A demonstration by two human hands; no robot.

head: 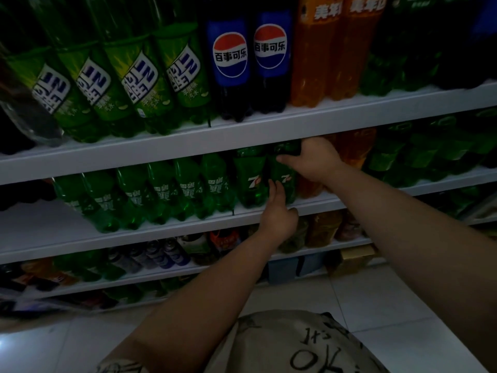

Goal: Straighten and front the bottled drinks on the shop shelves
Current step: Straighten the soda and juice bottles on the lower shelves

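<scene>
Seen from the head camera, a person is facing white shop shelves in dim light. The right hand (314,162) is gripping the right 7Up bottle (285,185) high up, with its fingers curled round the shoulder below the cap. The left hand (278,214) is reaching up to the lower body of the same bottle. Its fingers are fairly straight and close together, touching the green plastic beside the left 7Up bottle (251,181), and they are not wrapping round it. The thumb is sticking out over the edge of the middle shelf (161,234).

The two 7Up bottles are standing upright at the front of that shelf, just beside each other, labels facing out. To their left, a row of small green bottles (161,192), at least six, is standing along the same shelf. Just right of the gripped bottle, small orange bottles (352,149) are showing behind the right hand; I cannot tell how many.

On the top shelf (269,127), four large green bottles (139,82) with blue-and-white labels are appearing tilted. Next to them, two Pepsi bottles (230,65) are holding dark cola, and two large orange bottles (312,63) are holding orange drink. The green bottles farther right are too dark to count.
</scene>
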